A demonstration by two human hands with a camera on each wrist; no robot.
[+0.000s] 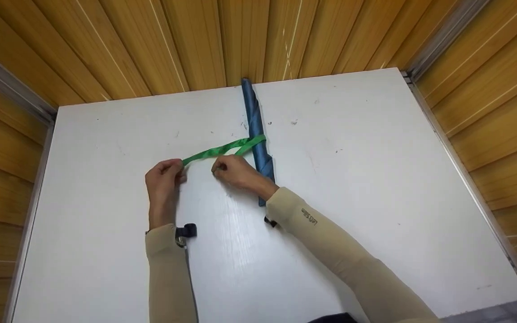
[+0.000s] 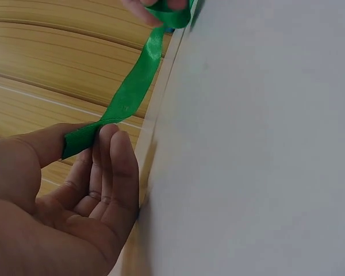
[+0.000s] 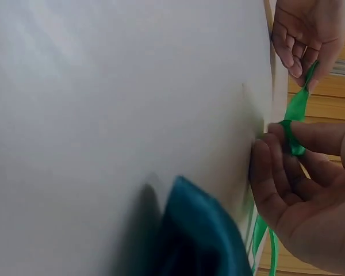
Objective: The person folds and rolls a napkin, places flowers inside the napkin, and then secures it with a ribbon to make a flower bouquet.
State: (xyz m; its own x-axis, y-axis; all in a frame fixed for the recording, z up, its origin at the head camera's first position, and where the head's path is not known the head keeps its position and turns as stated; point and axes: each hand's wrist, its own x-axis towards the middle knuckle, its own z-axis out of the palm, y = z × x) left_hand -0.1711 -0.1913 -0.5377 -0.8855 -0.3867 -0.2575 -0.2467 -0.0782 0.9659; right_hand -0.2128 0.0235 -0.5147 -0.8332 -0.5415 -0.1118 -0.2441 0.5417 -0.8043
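A long blue roll of shiny, spirally wrapped fabric [image 1: 252, 110] lies on the white board. A green ribbon [image 1: 213, 152] loops round its middle, with both strands drawn out leftward. My left hand [image 1: 162, 181] pinches one ribbon end between thumb and fingers; in the left wrist view a short tail of the ribbon [image 2: 129, 95] sticks out past the thumb. Nearer the roll, my right hand [image 1: 240, 172] pinches the other strand, and its forearm crosses over the roll's lower part. From the right wrist, the ribbon [image 3: 292, 138] shows bent between thumb and fingers.
The white board [image 1: 375, 179] has scattered dark marks. Wood-look panels [image 1: 240, 40] wall it in at the back and both sides, with metal strips [image 1: 465, 175] along the side edges. A small black device [image 1: 190, 230] is worn at the left wrist.
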